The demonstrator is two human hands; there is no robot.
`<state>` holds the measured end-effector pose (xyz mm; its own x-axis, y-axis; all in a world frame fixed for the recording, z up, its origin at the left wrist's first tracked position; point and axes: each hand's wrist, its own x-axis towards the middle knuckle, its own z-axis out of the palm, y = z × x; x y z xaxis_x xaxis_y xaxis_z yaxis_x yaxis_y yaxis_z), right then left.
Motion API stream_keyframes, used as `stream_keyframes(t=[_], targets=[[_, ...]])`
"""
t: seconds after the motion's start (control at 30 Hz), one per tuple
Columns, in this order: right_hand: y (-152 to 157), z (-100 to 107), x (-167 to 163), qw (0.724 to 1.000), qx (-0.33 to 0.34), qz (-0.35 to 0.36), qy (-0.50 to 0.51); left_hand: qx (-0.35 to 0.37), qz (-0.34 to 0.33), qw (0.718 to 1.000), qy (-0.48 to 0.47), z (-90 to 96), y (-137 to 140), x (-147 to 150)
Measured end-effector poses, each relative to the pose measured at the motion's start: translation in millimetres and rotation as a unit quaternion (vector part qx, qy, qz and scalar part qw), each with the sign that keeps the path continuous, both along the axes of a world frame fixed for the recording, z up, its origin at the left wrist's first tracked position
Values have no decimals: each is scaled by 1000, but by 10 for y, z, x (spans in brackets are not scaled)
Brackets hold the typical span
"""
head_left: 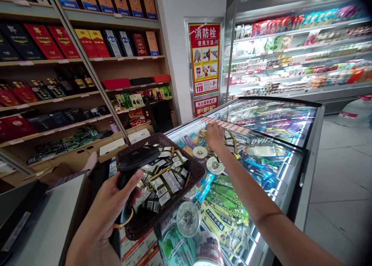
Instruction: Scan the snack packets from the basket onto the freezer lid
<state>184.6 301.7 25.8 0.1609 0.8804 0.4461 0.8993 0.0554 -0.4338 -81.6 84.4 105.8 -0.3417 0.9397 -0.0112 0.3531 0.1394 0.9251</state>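
Note:
My left hand (pixel 112 204) is wrapped round the handle of a black handheld barcode scanner (pixel 136 157). The scanner's head hangs over the left side of a dark brown woven basket (pixel 197 173). Small black, gold and white packets (pixel 167 182) with printed barcodes fill that basket. Farther off, my right hand (pixel 214 136) reaches over the freezer, its fingers curled downward; what is in them, if anything, is hidden. Similar gold-edged packets (pixel 231 142) lie just right of it. The basket rests at the left edge of the glass-topped chest freezer (pixel 315 142).
Bagged ice pops (pixel 223 219) and lidded tubs (pixel 188 218) show in the freezer. Boxed bottles fill the wooden shelves (pixel 84 60) at left. A grey counter (pixel 58 215) stands near left. Behind are a red fire-hydrant sign (pixel 204 58) and a refrigerated display (pixel 290 52).

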Motion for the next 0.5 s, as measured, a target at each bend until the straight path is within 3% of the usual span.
stream_keyframes(t=[0.07,0.1,0.17,0.23,0.33,0.5], targets=[[-143,36,-232,989,-55,134,-4,-5,-2,1000,2,-3,-1,-1],[-225,39,-367,971,-88,221,2,-6,-4,1000,3,-3,-2,2],[-399,10,-637,911,-118,394,18,-7,-10,1000,5,0,-4,11],[-561,-50,-863,859,-117,498,19,-7,-12,1000,6,6,-8,24],[-719,-135,-1057,826,-122,549,-22,-4,-10,1000,11,22,-16,44],[-733,-152,-1067,839,-103,534,-8,-8,-18,1000,5,57,-26,83]])
